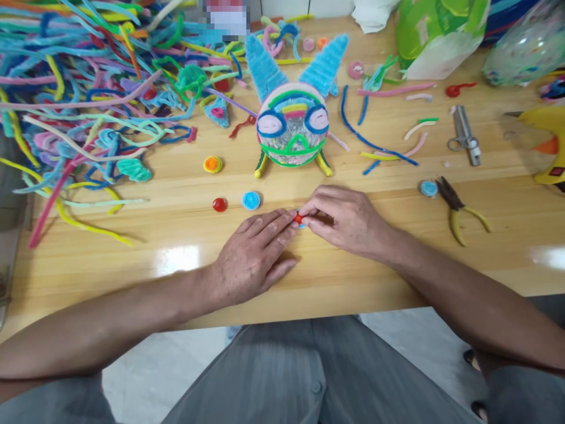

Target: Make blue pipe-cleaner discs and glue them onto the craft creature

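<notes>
A small red piece [299, 218] with a bit of blue beneath it lies on the table between my hands. My left hand [256, 250] rests flat with its fingers stretched out, their tips touching the piece's left side. From the right, my right hand [346, 221] pinches it between thumb and fingers, which partly hide it. Close by on the left are a blue coiled disc [251, 200] and a shiny red disc [219, 204]. A round figure [292, 126] with tall blue fuzzy ears, ringed eyes and yellow-tipped legs stands behind my hands.
Tangled pipe cleaners [88, 106] cover the table's left side. An orange-and-yellow disc [212, 164] lies nearer. To the right are pliers [457, 209], another blue disc [428, 188], scissors [462, 141], cut pipe-cleaner pieces and a yellow glue gun [547, 141]. A green package [441, 35] stands behind.
</notes>
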Demonstrator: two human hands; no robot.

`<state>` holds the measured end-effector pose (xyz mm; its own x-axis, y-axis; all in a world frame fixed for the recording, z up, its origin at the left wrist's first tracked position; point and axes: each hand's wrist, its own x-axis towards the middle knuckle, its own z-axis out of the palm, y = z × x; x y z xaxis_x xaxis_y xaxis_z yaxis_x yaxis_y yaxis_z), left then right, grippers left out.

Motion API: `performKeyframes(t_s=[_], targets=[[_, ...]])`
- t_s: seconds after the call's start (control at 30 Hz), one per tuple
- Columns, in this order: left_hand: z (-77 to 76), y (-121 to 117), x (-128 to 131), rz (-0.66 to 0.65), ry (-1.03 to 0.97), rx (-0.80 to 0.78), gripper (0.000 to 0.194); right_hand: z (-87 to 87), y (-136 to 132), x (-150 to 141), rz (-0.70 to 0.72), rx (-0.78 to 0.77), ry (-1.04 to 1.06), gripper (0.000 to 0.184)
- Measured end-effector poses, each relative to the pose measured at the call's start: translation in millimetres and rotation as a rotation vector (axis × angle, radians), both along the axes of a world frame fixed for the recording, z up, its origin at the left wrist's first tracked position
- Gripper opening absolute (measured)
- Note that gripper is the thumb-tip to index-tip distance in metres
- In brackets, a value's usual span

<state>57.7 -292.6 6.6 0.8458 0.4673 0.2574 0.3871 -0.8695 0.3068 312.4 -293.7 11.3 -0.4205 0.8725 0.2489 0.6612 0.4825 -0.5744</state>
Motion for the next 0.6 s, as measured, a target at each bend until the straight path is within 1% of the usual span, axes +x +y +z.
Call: performKeyframes(t_s=[0.27,0.6], targets=[[1.8,0.1,2.1,-0.004,0.003,0.049,0.055,0.1,-0.1,-0.5,-0.005,-0.027,0.023,0.01],[1.8,1.5,2.2,-0.009,-0.013,0.055,0.054,-3.1,-0.4,-0.7,0.009,0.015,0.007,0.01]])
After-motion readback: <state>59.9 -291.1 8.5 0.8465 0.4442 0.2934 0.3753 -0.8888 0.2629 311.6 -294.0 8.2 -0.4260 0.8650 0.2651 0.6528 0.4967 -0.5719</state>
